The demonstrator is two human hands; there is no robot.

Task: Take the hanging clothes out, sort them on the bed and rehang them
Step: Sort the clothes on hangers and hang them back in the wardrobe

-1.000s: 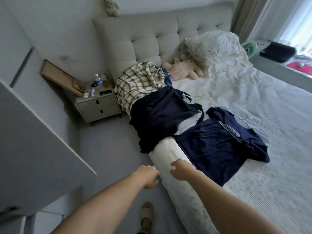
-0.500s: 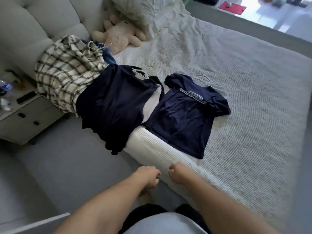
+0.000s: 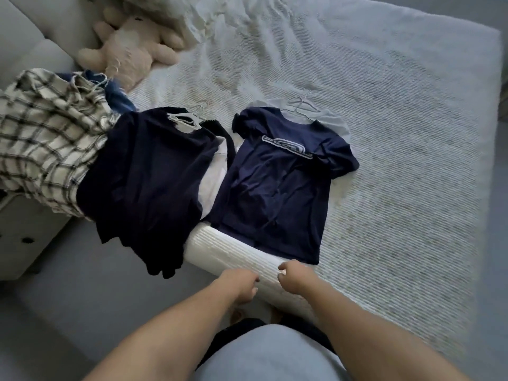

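While both hands hover empty at bed edge, left hand (image 3: 242,283) and right hand (image 3: 295,279) loosely curled, gripping nothing: navy printed T-shirt on wire hanger (image 3: 277,185) flat on white ribbed bedspread (image 3: 398,188), just ahead. Best lifted by hanger hook, not fabric; dark navy garment (image 3: 148,182) draped over edge, likely to slide.

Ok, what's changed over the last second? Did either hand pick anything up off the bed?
No. The view swung from the nightstand side onto the bed. Both hands stayed loosely curled and holding nothing: left hand beside the mattress edge, right hand over it. The printed navy T-shirt, dark shirt and plaid shirt lie where they were.
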